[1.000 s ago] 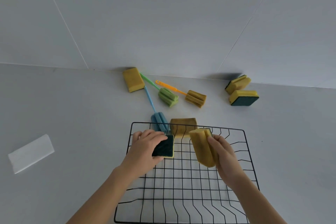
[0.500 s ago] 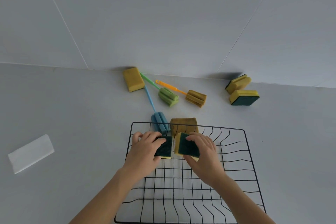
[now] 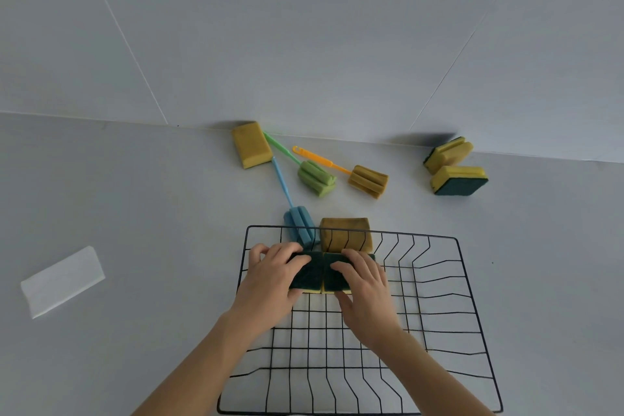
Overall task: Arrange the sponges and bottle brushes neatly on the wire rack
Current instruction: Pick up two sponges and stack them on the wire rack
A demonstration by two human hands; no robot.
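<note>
A black wire rack [image 3: 469, 297] lies on the grey surface in front of me. Two green-topped yellow sponges lie side by side, touching, in its far left corner. My left hand [image 3: 270, 277] presses on the left sponge [image 3: 309, 275]; my right hand [image 3: 364, 287] presses on the right sponge [image 3: 334, 279]. Beyond the rack lie a brownish sponge [image 3: 346, 233], a blue bottle brush [image 3: 297, 219], a green bottle brush [image 3: 315, 177] and an orange-handled bottle brush [image 3: 368, 181]. A yellow sponge [image 3: 251, 144] leans by the wall.
Two more green-and-yellow sponges [image 3: 459, 179] sit at the far right near the wall. A white folded card [image 3: 62, 280] lies to the left. The tiled wall [image 3: 304, 44] closes off the back of the surface.
My right hand turned its sponge green side up, carried it left and set it down against the sponge under my left hand.
</note>
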